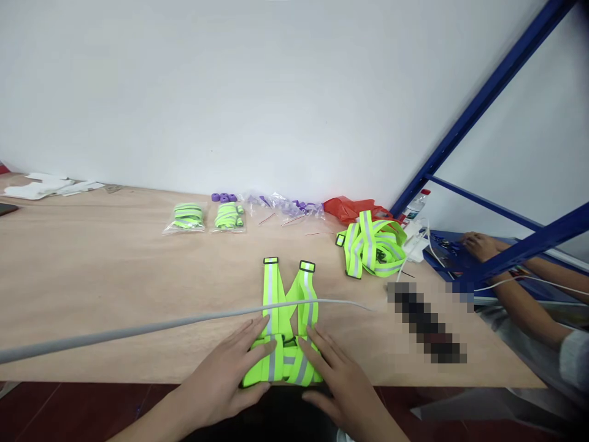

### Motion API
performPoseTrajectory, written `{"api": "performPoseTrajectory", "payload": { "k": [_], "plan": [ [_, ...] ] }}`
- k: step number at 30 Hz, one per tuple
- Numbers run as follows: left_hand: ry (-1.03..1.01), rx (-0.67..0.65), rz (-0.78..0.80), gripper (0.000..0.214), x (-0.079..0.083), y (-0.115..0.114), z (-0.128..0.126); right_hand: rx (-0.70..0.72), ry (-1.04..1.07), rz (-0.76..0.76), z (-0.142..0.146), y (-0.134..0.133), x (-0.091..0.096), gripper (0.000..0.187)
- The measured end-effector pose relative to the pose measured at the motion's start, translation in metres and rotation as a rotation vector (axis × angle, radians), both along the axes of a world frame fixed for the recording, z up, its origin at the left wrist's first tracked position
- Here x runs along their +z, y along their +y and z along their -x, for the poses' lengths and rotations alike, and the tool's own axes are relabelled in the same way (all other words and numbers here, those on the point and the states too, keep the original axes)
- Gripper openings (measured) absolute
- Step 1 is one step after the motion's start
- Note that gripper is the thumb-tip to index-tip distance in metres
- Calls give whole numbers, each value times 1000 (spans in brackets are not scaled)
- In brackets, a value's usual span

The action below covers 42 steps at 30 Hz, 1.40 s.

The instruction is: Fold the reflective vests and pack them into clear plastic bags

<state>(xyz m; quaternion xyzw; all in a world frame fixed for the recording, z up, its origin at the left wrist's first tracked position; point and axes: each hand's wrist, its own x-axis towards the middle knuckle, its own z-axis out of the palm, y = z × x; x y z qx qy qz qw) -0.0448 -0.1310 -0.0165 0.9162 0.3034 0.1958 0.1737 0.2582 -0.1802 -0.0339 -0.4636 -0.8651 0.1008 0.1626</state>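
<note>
A neon yellow reflective strap vest with grey stripes lies at the near edge of the wooden table; its two straps point away from me. My left hand lies flat on the vest's lower left part, fingers stretched out. On the lower right part rests my right hand, also flat with its fingers apart. Both hands press on the folded bottom band. A grey cable crosses the table over the vest, just beyond my fingertips.
A heap of more yellow vests lies at the right. Two bagged vests, purple parts in bags and a red bag line the wall. Another person's arms work at the right under a blue steel frame.
</note>
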Motion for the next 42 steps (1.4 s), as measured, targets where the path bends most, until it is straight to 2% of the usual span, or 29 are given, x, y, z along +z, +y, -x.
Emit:
{"api": "performPoseTrajectory", "payload": {
  "k": [6,10,17,20,25,28,31,33,38,42],
  "plan": [
    [56,-63,33,57,1,-1,3,70,-50,-88,1,-3,-1,91],
    [40,-95,75,56,10,0,3,108,-50,-98,0,-1,0,84],
    [14,-97,116,43,40,15,-6,96,162,-34,0,9,10,61],
    [-2,-119,139,38,46,24,-13,48,270,40,2,13,13,51],
    [-10,-158,118,35,42,40,-21,-61,376,197,9,20,23,38],
    [29,-158,172,36,40,51,-22,-92,407,246,12,24,28,35],
    [12,-200,232,36,42,62,-23,-108,436,287,13,30,29,34],
    [-9,-227,212,35,43,71,-24,-121,458,313,12,35,25,35],
    [40,-194,108,43,35,95,-30,-220,434,264,13,49,17,46],
    [87,-193,28,44,28,108,-36,-224,268,133,19,59,19,42]
  ]
}}
